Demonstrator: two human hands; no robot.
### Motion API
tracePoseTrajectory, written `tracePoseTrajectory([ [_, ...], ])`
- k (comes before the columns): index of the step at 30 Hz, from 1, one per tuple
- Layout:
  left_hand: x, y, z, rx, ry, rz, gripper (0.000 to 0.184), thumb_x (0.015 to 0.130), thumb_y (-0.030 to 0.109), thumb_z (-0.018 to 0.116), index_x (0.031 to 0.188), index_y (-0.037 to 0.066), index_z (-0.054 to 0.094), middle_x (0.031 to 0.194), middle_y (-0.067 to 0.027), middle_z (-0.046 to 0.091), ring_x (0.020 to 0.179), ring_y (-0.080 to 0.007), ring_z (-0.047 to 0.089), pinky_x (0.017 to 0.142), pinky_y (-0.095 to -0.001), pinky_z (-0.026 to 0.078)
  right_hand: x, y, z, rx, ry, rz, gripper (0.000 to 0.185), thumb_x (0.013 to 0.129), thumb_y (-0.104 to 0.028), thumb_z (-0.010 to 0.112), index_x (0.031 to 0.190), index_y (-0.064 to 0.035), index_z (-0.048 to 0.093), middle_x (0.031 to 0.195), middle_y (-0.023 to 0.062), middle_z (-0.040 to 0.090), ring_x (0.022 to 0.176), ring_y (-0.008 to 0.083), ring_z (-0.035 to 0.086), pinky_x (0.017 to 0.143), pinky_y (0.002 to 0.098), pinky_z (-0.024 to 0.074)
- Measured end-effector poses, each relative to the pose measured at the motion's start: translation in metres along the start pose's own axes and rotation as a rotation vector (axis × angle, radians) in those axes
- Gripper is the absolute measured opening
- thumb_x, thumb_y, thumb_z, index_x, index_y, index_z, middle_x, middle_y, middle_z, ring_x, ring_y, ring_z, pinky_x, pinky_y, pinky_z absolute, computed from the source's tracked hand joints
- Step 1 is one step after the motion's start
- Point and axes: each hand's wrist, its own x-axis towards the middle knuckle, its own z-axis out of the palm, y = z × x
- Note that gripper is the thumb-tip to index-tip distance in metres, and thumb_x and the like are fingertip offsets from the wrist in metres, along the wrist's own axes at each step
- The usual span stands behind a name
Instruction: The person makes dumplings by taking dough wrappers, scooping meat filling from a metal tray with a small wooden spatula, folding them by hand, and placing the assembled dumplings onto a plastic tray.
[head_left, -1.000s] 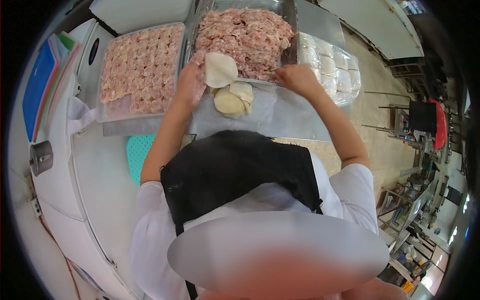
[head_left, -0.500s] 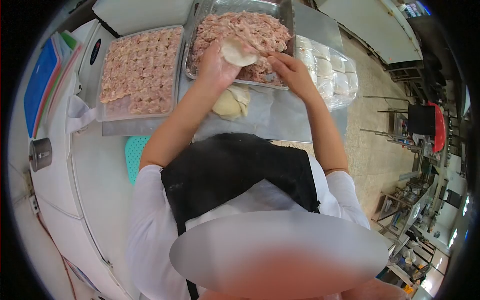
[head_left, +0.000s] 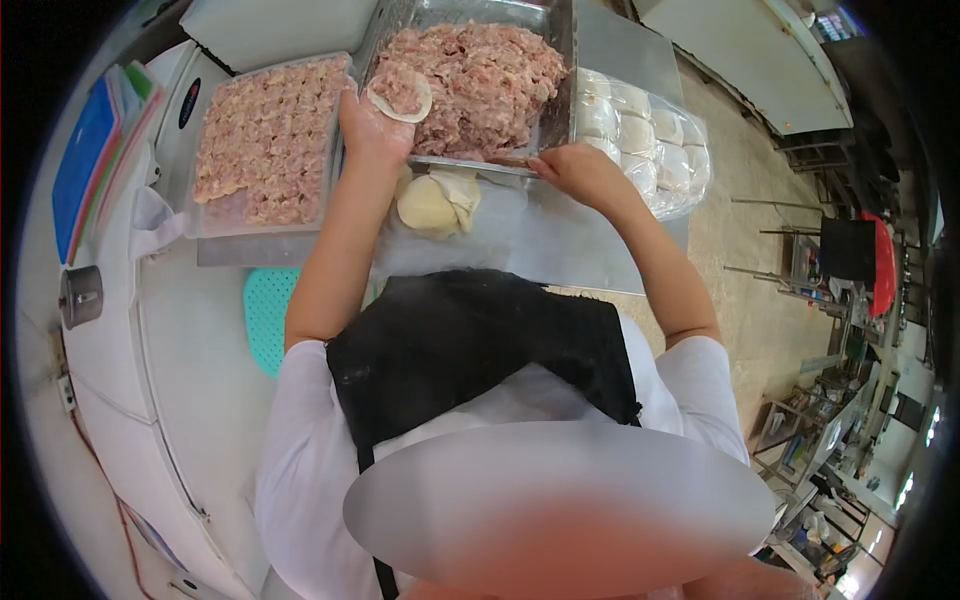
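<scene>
The left grip (head_left: 375, 130) cradles a wrapper (head_left: 408, 114) at its finger end, meat (head_left: 399, 90) atop; the right grip (head_left: 577, 172) pinches a stick (head_left: 512, 161).

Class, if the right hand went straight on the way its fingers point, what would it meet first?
The right hand would probably meet the metal tray's near rim, just past its fingertips; depth is unclear, so it might pass over into the minced meat.
</scene>
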Motion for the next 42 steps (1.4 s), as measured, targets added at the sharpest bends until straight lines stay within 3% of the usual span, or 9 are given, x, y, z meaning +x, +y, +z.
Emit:
tracePoseTrajectory([
  [7,-0.017,-0.032,0.016,-0.063,-0.041,-0.113,0.065,0.097,0.050,0.032,0.133,-0.004,0.042,0.138,-0.0235,0.043,0.132,-0.0384,0.036,0.109,-0.0602,0.026,-0.006,-0.005,-0.024,0.668,0.289,-0.007,0.031,0.094,-0.028,0.056,0.103,-0.0015,0.067,0.080,0.0180,0.063,0.075,0.0322,0.061,0.072,0.0358,0.0483],
  [11,-0.047,-0.030,0.055,-0.104,-0.002,-0.180,0.065,0.094,0.054,0.039,0.129,-0.001,0.046,0.138,-0.0215,0.041,0.128,-0.0380,0.039,0.106,-0.0613,0.029,0.001,0.004,-0.023,0.301,0.385,-0.254,0.026,0.092,-0.023,0.057,0.111,-0.0053,0.064,0.085,0.0144,0.062,0.077,0.0347,0.061,0.070,0.0382,0.0495],
  [14,-0.033,-0.033,0.044,-0.110,0.006,-0.200,0.067,0.092,0.054,0.044,0.133,0.000,0.041,0.139,-0.0212,0.038,0.127,-0.0382,0.039,0.106,-0.0595,0.030,-0.026,-0.015,-0.083,-0.073,0.289,-0.061,0.022,0.091,-0.022,0.057,0.106,-0.0078,0.066,0.081,0.0132,0.060,0.076,0.0353,0.061,0.066,0.0400,0.0502],
  [22,-0.024,-0.024,0.051,-0.163,-0.097,-0.128,0.067,0.090,0.035,0.055,0.141,0.001,0.028,0.137,-0.0206,0.040,0.126,-0.0397,0.041,0.105,-0.0547,0.033,-0.005,0.026,-0.076,0.250,0.422,-0.252,0.027,0.094,-0.027,0.055,0.109,-0.0062,0.066,0.072,0.0074,0.056,0.064,0.0202,0.057,0.059,0.0334,0.0455],
  [25,-0.032,-0.018,0.048,0.352,-0.504,-0.029,0.062,0.084,0.025,0.065,0.135,0.004,0.038,0.132,-0.0179,0.049,0.127,-0.0337,0.043,0.106,-0.0465,0.036,0.001,0.043,-0.079,0.646,0.267,-0.050,0.038,0.098,-0.032,0.050,0.112,-0.0004,0.065,0.064,-0.0006,0.043,0.061,0.0083,0.040,0.055,0.0243,0.0368],
  [28,-0.028,-0.005,0.048,1.330,-0.579,0.566,0.074,0.077,0.018,0.072,0.141,0.012,0.035,0.141,-0.0124,0.044,0.128,-0.0272,0.046,0.106,-0.0383,0.036,0.002,0.041,-0.084,0.807,0.111,-0.054,0.036,0.098,-0.032,0.051,0.110,-0.0008,0.066,0.064,-0.0013,0.043,0.060,0.0086,0.040,0.055,0.0249,0.0365],
  [31,-0.036,0.001,0.058,1.387,-0.731,0.649,0.066,0.074,0.005,0.072,0.135,0.010,0.048,0.141,-0.0063,0.045,0.123,-0.0154,0.047,0.103,-0.0315,0.037,-0.010,0.036,-0.104,0.682,0.018,-0.146,0.031,0.095,-0.027,0.054,0.103,0.0015,0.064,0.075,0.0127,0.063,0.069,0.0234,0.059,0.067,0.0333,0.0469],
  [37,-0.024,0.015,0.072,1.595,-1.108,0.366,0.041,0.074,0.015,0.074,0.111,0.003,0.064,0.102,-0.0052,0.068,0.099,-0.0164,0.061,0.088,-0.0309,0.046,0.002,0.035,-0.075,0.619,0.173,-0.385,0.032,0.094,-0.027,0.059,0.110,-0.0001,0.066,0.111,0.0137,0.068,0.088,0.0200,0.065,0.079,0.0299,0.0494],
  [42,-0.021,0.006,0.053,1.636,-0.788,0.232,0.040,0.074,0.025,0.074,0.104,0.001,0.064,0.097,-0.0084,0.067,0.090,-0.0179,0.061,0.082,-0.0320,0.047,0.032,0.067,-0.057,0.423,0.192,-0.334,0.030,0.092,-0.026,0.060,0.112,-0.0047,0.066,0.102,0.0153,0.067,0.088,0.0273,0.065,0.076,0.0335,0.0502],
])
